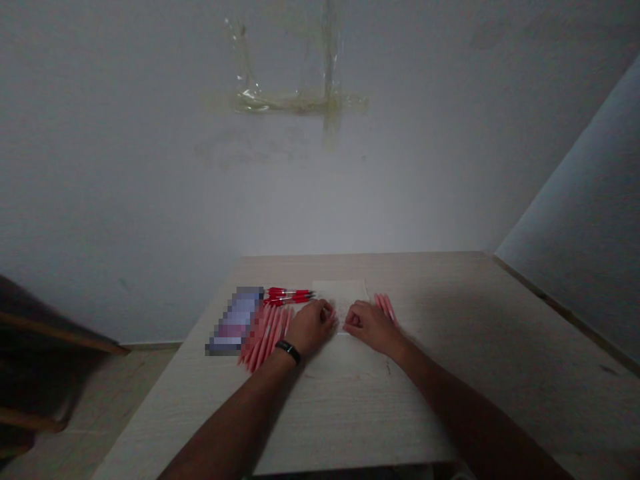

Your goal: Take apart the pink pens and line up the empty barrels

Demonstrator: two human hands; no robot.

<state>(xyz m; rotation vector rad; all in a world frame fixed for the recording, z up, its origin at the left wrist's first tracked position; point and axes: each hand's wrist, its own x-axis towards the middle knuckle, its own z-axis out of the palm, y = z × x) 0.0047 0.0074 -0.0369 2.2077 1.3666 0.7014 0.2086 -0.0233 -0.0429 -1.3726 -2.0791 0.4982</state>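
My left hand (311, 325), with a dark band on its wrist, is closed in a pinch over a pale sheet (340, 289). A bit of pink shows at its fingertips, too small to name. Facing it, a short gap away, my right hand (373, 325) has its fingers curled together; what they hold, if anything, is hidden. Several pink pen-like sticks (264, 339) lie side by side left of my left hand. Behind them are several red pens (290, 295) with clear sections and dark tips. A few more pink sticks (384, 305) lie just beyond my right hand.
A pixelated flat, phone-like object (235, 321) lies at the left of the wooden table (350, 427). The table's far edge meets a wall (400, 187) with old clear tape (285, 103). Dark furniture (40, 360) stands on the floor at the left.
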